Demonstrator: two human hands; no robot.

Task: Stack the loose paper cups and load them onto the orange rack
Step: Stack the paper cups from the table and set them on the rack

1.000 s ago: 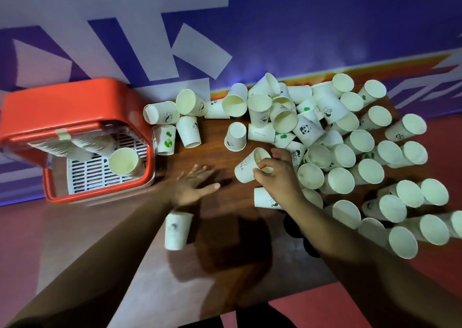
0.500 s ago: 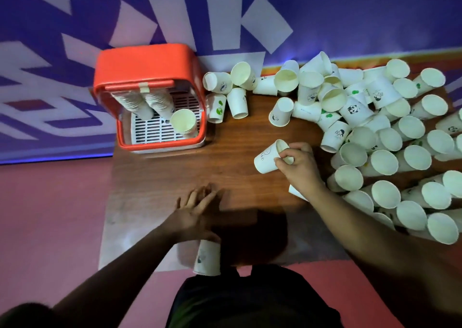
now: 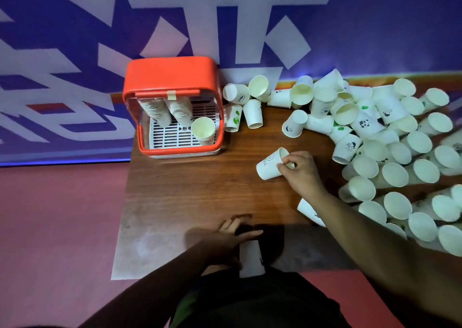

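The orange rack (image 3: 172,77) stands at the table's far left corner. On its white grid are two leaning cup stacks (image 3: 165,110) and a short stack (image 3: 203,130). My right hand (image 3: 303,174) pinches the rim of a paper cup (image 3: 268,165) lying on its side at mid-table. My left hand (image 3: 231,240) is at the near edge, holding a second cup (image 3: 251,259) that points down past the edge, with its fingers stretched over the cup's top. A big pile of loose cups (image 3: 390,152) covers the right side of the table.
The wooden table (image 3: 200,192) has bare wood between the rack and the pile. A few cups (image 3: 252,107) lie just right of the rack. Another cup (image 3: 308,211) lies under my right forearm. A purple and white wall stands behind.
My left hand has drawn back to the near edge with its cup. My right hand keeps its pinch on the mid-table cup. The view has shifted so the rack sits nearer the centre.
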